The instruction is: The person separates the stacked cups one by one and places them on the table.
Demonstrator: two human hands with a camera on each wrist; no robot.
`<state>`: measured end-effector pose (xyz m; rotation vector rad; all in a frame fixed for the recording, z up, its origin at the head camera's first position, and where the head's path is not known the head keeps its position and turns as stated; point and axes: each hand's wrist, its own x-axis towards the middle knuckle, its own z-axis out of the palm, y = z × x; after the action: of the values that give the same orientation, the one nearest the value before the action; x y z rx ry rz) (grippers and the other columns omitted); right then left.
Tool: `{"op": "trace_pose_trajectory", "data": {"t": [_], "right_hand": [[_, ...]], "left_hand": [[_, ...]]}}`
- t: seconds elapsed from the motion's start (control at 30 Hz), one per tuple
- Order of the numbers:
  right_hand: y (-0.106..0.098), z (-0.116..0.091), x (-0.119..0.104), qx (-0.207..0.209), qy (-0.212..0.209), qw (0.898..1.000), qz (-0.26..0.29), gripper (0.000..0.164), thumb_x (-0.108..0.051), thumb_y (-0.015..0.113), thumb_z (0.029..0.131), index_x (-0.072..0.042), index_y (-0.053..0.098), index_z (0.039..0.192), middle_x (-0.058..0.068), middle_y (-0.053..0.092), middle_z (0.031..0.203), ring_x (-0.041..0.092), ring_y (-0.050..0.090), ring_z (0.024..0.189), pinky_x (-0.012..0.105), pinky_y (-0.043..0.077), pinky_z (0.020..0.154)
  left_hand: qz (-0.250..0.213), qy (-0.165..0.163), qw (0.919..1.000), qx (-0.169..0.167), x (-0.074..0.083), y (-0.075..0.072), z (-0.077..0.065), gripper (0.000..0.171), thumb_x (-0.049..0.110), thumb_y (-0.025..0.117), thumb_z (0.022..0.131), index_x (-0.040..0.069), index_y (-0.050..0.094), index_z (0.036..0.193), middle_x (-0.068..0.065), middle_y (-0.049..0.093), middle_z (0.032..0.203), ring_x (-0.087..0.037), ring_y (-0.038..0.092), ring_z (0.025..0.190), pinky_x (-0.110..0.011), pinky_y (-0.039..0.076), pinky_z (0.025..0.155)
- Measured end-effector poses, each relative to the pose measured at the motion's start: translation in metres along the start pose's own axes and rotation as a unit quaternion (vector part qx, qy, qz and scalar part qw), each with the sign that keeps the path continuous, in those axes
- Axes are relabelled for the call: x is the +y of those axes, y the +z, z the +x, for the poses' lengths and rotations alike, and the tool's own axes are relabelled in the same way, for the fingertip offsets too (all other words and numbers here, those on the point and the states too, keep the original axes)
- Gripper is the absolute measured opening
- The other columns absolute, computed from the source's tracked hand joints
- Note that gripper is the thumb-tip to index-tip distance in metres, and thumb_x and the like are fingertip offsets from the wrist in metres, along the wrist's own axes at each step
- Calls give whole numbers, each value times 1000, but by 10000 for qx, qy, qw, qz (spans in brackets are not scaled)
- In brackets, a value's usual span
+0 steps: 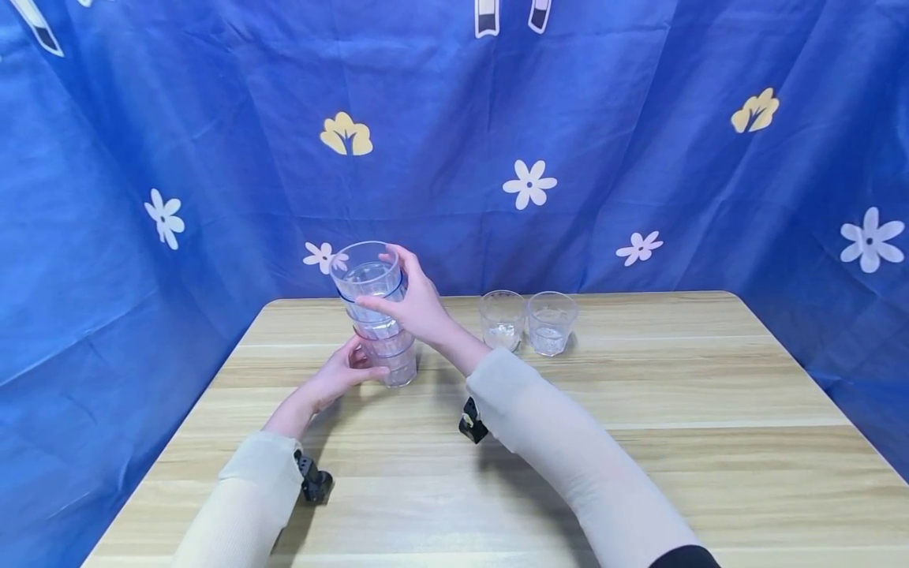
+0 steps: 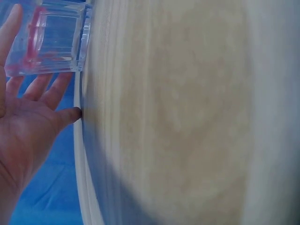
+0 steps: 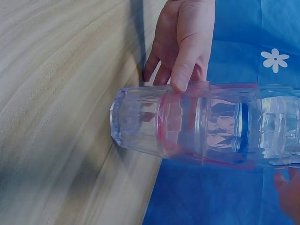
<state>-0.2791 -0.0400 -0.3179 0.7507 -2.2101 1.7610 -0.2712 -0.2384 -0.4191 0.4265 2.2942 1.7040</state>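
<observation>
the stack of clear cups (image 1: pixel 381 326) stands upright on the wood-grain table (image 1: pixel 639 457), far left. the left hand (image 1: pixel 335 379) holds its lower part between thumb and fingers; the right hand (image 1: pixel 419 308) grips its upper part with curled fingers. a clear glass (image 1: pixel 501 322) and a second glass (image 1: pixel 551 325) stand to the right. a blue cloth (image 1: pixel 440 150) hangs behind.

You've got creased blue cloth (image 1: pixel 440 189) far, left and right, printed with white flowers (image 1: pixel 522 172) and yellow motifs (image 1: pixel 341 128). Your table (image 1: pixel 682 465) is pale wood-grain, far corners rounded.
</observation>
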Motion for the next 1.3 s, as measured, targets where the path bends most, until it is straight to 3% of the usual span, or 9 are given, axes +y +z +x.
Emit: {"op": "trace_pose_trajectory", "data": {"t": [0.3, 0.77, 1.03, 1.3], "right_hand": [[2, -1, 0, 125, 46, 9999, -67, 83, -25, 80, 82, -14, 32, 147, 0, 51, 141, 13, 45, 128, 26, 37, 104], [1, 2, -5, 376, -263, 9989, -134, 80, -27, 79, 83, -13, 33, 146, 0, 53, 139, 7, 42, 129, 29, 35, 107], [-3, 8, -25, 772, -695, 9929, 585, 79, -14, 79, 83, -7, 32, 146, 6, 53, 138, 8, 47, 124, 25, 41, 101], [-16, 9, -39, 933, -960, 9850, 1087, 77, -7, 76, 84, -1, 31, 146, 13, 51, 138, 10, 50, 122, 32, 45, 99]], "left_hand": [[-55, 7, 10000, -6, -1, 0, 1, 81, 6, 69, 89, 2, 19, 152, -31, 40, 143, -43, 38, 132, -49, 37, 106], [-66, 80, 9999, -28, -2, 0, 0, 80, 6, 69, 89, 0, 20, 151, -32, 39, 143, -43, 37, 132, -49, 36, 107], [-29, 112, 9999, 33, -3, 1, 0, 81, 6, 70, 87, 0, 21, 151, -32, 39, 143, -45, 37, 132, -52, 33, 108], [-40, 174, 9998, 41, -3, 1, 0, 80, 5, 70, 87, 0, 22, 151, -32, 42, 141, -44, 40, 131, -51, 35, 107]]}}
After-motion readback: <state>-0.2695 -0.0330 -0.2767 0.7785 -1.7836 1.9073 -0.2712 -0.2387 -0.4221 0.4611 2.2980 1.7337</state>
